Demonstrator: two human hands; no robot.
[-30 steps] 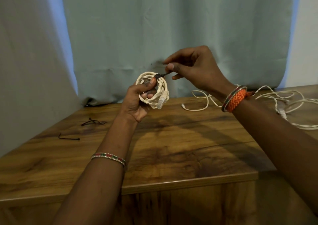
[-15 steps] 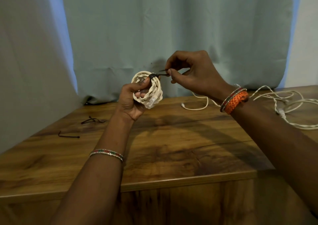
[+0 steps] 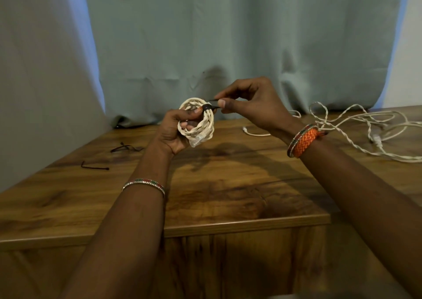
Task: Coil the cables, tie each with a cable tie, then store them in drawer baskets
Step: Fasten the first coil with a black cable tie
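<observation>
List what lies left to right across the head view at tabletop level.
Loose black cable tie → second black tie → left hand holding coiled cream cable → right hand pinching the tie's tail → uncoiled cream cables.

A brown wooden table [image 3: 228,198] fills the near part of the scene — its top has dark swirly marks. A big grey-green curtain [image 3: 228,36] hangs at the far side, down to the table's back edge. A plain pale wall [image 3: 34,81] stands on the left — a thin strip of blue light shows between the two.
</observation>
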